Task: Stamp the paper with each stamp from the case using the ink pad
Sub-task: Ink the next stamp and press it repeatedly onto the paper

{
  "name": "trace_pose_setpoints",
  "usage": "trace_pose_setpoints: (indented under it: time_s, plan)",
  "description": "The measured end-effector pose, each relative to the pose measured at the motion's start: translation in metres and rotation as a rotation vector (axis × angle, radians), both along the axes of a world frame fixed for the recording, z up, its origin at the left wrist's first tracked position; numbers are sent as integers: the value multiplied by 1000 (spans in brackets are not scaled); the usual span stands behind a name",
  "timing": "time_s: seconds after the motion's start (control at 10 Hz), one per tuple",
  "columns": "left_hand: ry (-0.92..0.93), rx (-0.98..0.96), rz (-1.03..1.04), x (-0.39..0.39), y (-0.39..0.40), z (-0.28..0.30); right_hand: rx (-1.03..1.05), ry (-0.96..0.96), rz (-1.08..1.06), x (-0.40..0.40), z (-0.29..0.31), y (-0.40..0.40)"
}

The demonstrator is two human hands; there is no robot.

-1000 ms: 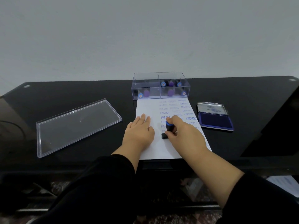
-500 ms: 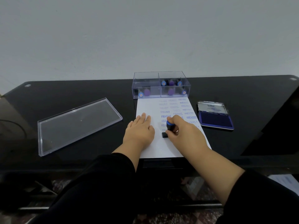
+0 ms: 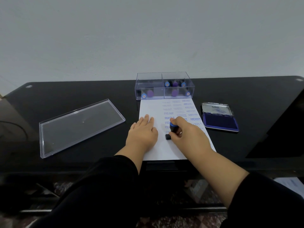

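A white paper (image 3: 164, 148) lies on the black table, with several rows of blue stamped words in its upper right part. My left hand (image 3: 143, 132) rests flat on the paper's left half. My right hand (image 3: 187, 134) grips a blue-handled stamp (image 3: 172, 126) whose black base (image 3: 167, 137) sits on the paper below the "FRAGILE" prints. A clear stamp case (image 3: 164, 85) with several blue and purple stamps stands at the paper's far edge. The open blue ink pad (image 3: 220, 121) lies to the right of the paper.
The clear case lid (image 3: 79, 127) lies upturned on the table to the left. The table's front edge (image 3: 65, 165) runs just under my forearms. A wall rises behind the table. Some paper (image 3: 289, 182) shows below the table at the right.
Both hands have stayed nearly where they were. The stamp stays pressed on the paper, its handle now tilted a little more upright.
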State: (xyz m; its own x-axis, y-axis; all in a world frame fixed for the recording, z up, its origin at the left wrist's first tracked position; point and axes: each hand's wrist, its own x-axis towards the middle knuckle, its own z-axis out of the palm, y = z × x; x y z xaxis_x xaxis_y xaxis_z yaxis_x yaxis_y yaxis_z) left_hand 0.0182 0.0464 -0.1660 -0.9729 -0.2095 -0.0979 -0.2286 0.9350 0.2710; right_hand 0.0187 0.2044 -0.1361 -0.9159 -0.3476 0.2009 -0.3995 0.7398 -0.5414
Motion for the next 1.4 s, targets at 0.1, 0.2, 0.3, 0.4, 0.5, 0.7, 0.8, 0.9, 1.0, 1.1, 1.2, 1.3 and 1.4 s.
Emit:
trace_pose_setpoints:
  time_s: [0.1, 0.2, 0.3, 0.4, 0.5, 0.7, 0.8, 0.9, 1.0, 1.1, 1.2, 1.3, 1.4]
  plan:
    - [2, 2, 1, -1, 0, 0, 14, 11, 2, 0, 1, 0]
    - [-4, -6, -1, -1, 0, 0, 29, 11, 9, 0, 1, 0]
    - [-2, -11, 0, -1, -1, 0, 52, 11, 31, 0, 2, 1]
    - [2, -5, -2, -1, -1, 0, 21, 8, 29, 0, 5, 5]
    - [17, 4, -2, -2, 0, -1, -112, 37, -37, -5, 9, 12]
    - [27, 9, 2, 0, -2, -3, -268, 7, -113, -13, 12, 25]
    - [35, 4, 0, 0, -1, -2, -295, 4, -126, -16, 11, 27]
    - [40, -2, -2, 0, -1, -2, -309, -1, -129, -18, 10, 28]
    - [44, 0, -1, 0, 0, -2, -311, -9, -126, -19, 9, 28]
    - [47, 0, 6, 0, 1, -2, -314, -10, -127, -21, 9, 27]
    - [38, -5, 32, 2, 2, -2, -324, -15, -133, -23, 10, 27]
    - [31, -14, 45, 2, 4, -2, -335, -13, -134, -26, 12, 25]
    - [19, -24, 44, 2, 6, 0, -371, -25, -126, -29, 14, 22]
